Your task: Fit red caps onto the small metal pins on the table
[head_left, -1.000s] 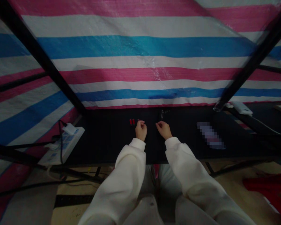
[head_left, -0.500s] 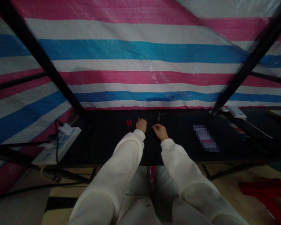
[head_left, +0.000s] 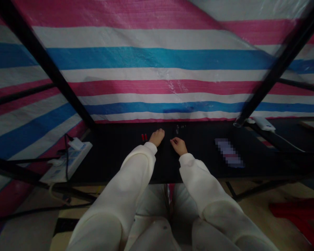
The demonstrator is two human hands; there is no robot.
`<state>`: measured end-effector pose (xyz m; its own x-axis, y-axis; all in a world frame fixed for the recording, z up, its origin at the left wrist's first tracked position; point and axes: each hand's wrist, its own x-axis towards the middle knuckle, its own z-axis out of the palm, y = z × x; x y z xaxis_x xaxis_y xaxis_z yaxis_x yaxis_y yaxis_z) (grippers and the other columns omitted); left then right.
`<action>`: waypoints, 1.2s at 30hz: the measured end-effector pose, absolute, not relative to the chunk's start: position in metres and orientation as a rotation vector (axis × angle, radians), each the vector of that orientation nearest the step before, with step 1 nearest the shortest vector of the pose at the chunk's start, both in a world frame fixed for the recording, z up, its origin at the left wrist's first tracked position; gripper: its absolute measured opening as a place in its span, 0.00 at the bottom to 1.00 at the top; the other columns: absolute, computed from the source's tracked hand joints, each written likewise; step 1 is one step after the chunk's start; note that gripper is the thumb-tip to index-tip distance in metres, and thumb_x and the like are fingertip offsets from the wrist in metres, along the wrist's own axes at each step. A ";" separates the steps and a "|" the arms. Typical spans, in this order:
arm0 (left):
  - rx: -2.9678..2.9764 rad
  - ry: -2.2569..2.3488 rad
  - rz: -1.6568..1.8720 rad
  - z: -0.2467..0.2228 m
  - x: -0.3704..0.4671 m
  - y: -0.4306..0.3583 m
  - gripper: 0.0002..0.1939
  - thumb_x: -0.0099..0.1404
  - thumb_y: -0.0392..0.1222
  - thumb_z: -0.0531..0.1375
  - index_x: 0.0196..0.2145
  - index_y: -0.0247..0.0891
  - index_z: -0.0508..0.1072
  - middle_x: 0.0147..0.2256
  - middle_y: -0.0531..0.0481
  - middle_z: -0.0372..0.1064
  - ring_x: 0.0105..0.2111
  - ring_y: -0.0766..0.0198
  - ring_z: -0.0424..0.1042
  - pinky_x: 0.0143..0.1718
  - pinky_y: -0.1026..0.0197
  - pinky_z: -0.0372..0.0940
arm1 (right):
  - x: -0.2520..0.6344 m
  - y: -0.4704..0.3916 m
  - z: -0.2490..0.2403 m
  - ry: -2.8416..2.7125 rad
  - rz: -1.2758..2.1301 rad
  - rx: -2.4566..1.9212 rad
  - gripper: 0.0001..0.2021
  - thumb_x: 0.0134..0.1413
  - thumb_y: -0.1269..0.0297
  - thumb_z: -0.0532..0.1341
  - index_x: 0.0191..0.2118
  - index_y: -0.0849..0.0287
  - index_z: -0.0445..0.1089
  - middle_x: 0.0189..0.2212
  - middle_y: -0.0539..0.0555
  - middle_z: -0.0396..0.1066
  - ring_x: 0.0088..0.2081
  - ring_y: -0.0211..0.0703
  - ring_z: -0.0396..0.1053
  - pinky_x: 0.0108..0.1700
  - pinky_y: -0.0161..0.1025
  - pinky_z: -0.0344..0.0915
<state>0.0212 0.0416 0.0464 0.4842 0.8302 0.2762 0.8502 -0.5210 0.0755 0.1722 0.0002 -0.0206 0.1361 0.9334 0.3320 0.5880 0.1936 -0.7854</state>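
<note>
My left hand [head_left: 157, 137] is palm down over the black table, its fingers bent together and pointing down. Whatever is under them, if anything, is hidden. Just left of it, two small red cylinder-like pieces [head_left: 144, 137] lie side by side, apart from the hand. My right hand [head_left: 179, 145] rests to the right, thumb and forefinger pinched; anything between them is too small to make out. Beyond the right hand lie some small clear or shiny bits [head_left: 177, 129], with several tinier ones [head_left: 183, 126] beside them.
A pixelated phone-like object [head_left: 229, 152] lies on the right of the black table [head_left: 115, 153]. A white power strip [head_left: 80, 162] with plugs and cables is at the left edge. Black frame posts [head_left: 272, 73] and a striped plastic sheet [head_left: 157, 57] enclose the back. A white device [head_left: 263, 123] sits far right.
My left hand has turned and shifted slightly left, now with its back up and its fingertips pointing away to the right. My right hand stays nearly still in its pinch.
</note>
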 end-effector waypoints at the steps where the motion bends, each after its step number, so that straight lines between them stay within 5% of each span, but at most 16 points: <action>1: -2.649 -1.498 -0.531 0.049 0.021 0.039 0.12 0.62 0.28 0.46 0.36 0.31 0.67 0.38 0.39 0.64 0.38 0.59 0.67 0.39 0.58 0.61 | 0.172 0.000 -0.021 -1.553 0.476 -1.494 0.14 0.50 0.54 0.51 0.29 0.58 0.68 0.24 0.51 0.68 0.27 0.38 0.65 0.31 0.33 0.60; 7: -2.694 -1.643 -1.711 0.040 0.025 0.017 0.05 0.61 0.38 0.52 0.32 0.35 0.66 0.27 0.49 0.65 0.26 0.67 0.66 0.31 0.63 0.61 | 0.168 -0.011 -0.007 -1.589 0.414 -1.425 0.17 0.55 0.51 0.47 0.33 0.58 0.65 0.27 0.51 0.67 0.28 0.37 0.64 0.31 0.32 0.58; 14: -2.628 -1.844 -2.878 0.010 0.023 0.001 0.16 0.55 0.47 0.59 0.36 0.32 0.64 0.28 0.48 0.68 0.19 0.72 0.65 0.21 0.67 0.58 | 0.166 -0.023 0.006 -1.629 0.378 -1.472 0.20 0.58 0.49 0.41 0.30 0.57 0.61 0.22 0.49 0.63 0.25 0.36 0.61 0.29 0.31 0.54; 23: -2.701 -1.947 -2.968 -0.002 0.016 0.004 0.19 0.50 0.46 0.63 0.36 0.31 0.66 0.27 0.49 0.69 0.18 0.72 0.65 0.23 0.66 0.58 | 0.166 -0.024 0.003 -1.654 0.383 -1.460 0.19 0.58 0.51 0.42 0.28 0.57 0.60 0.21 0.48 0.61 0.23 0.35 0.59 0.27 0.31 0.53; 33: -2.451 -2.040 -3.143 -0.005 0.015 0.006 0.15 0.53 0.43 0.62 0.35 0.31 0.66 0.25 0.51 0.67 0.19 0.73 0.64 0.23 0.67 0.58 | 0.168 -0.024 -0.001 -1.600 0.490 -1.322 0.14 0.55 0.57 0.46 0.43 0.57 0.59 0.33 0.52 0.67 0.33 0.38 0.66 0.36 0.34 0.59; 36: -2.509 -2.021 -3.117 -0.003 0.015 0.004 0.14 0.53 0.42 0.61 0.35 0.31 0.66 0.25 0.50 0.67 0.19 0.73 0.64 0.24 0.66 0.59 | 0.167 -0.025 0.001 -1.614 0.453 -1.377 0.14 0.56 0.54 0.46 0.40 0.56 0.61 0.32 0.52 0.68 0.32 0.38 0.66 0.35 0.33 0.59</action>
